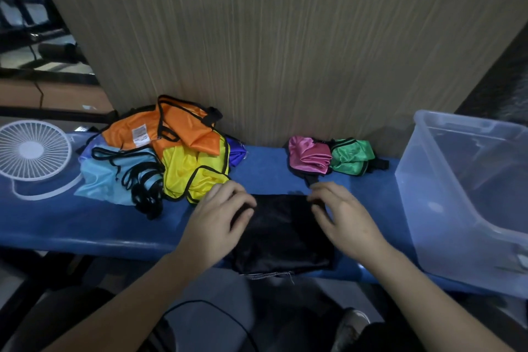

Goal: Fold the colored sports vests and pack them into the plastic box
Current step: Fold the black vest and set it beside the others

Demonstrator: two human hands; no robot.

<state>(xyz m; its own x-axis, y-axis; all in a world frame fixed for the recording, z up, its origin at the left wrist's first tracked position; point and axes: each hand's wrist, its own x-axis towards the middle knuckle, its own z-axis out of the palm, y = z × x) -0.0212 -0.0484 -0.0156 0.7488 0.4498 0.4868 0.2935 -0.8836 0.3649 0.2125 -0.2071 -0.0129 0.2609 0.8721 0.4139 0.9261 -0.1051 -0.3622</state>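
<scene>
The black vest [283, 234] lies flat on the blue counter [85, 226], its long side running toward the wall. The left hand [220, 220] and right hand [343, 217] press on its sides with loosely bent fingers.

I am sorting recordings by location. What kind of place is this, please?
Probably an indoor makeshift work spot, not a home laundry: a blue padded bench against a wood-grain panel, with a small white fan and a clear plastic box.
</scene>
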